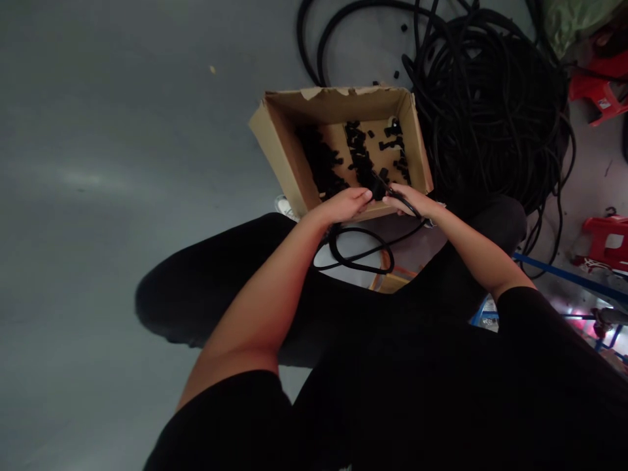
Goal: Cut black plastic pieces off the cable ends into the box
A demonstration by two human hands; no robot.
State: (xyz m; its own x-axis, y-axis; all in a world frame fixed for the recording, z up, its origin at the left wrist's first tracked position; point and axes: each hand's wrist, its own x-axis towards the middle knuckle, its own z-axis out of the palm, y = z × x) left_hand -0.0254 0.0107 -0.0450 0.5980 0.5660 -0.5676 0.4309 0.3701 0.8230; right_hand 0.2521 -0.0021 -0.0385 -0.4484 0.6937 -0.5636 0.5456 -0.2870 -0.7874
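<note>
My left hand (pixel 349 204) is closed at the near edge of an open cardboard box (pixel 284 157), with thumb and fingers pinching a black rubber hose (pixel 377 190). My right hand (pixel 408 197) is closed around what look like dark scissors (pixel 384 184), their thin blades beside the hose and pointing into the box. The handles are partly hidden by my fingers. Inside the box lie many short black cut pieces (pixel 360 150), heaped on the left and scattered to the right. Below my hands, a loop of black hose (pixel 363 267) hangs between my legs.
A large tangled heap of black hose (pixel 495 111) lies right of the box. Red plastic stools (pixel 606 239) stand at the far right, near a blue bar (pixel 569 276). A few black bits (pixel 404 27) lie on the grey floor (pixel 122 131).
</note>
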